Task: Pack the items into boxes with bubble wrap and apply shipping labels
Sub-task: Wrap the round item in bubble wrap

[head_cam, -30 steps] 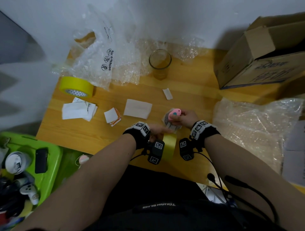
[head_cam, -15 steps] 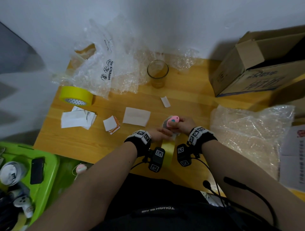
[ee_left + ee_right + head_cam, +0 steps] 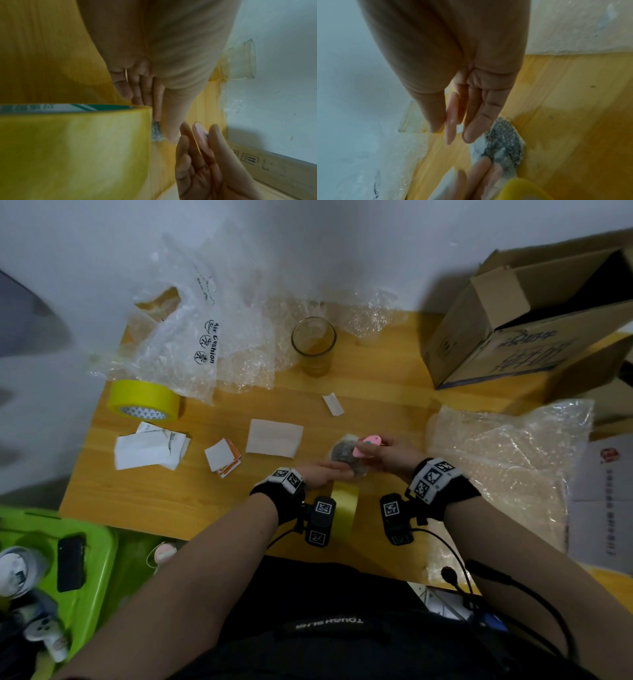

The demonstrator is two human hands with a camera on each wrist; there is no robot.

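A small bundle [image 3: 344, 455] wrapped in bubble wrap lies on the wooden table [image 3: 376, 405] in front of me. My left hand [image 3: 334, 474] reaches over it with straight fingers [image 3: 155, 102] whose tips touch the bundle [image 3: 155, 129]. My right hand [image 3: 375, 453] pinches a flat pink item [image 3: 366, 446] between thumb and fingers just above the bundle [image 3: 503, 138]; the right wrist view shows the pink item [image 3: 452, 121] edge-on. A yellow tape roll [image 3: 344, 508] stands on edge under my left wrist.
An open cardboard box [image 3: 513, 337] stands at the back right, a glass [image 3: 313, 345] at the back centre. Bubble wrap sheets [image 3: 507, 460] lie right and at the back left. Another yellow tape roll [image 3: 145, 400] and paper labels [image 3: 274, 438] lie left. A green bin [image 3: 99, 546] sits below the table's left edge.
My left fingers have stretched out onto the bundle. The right hand with the pink item has drifted slightly right. The head camera has shifted a little.
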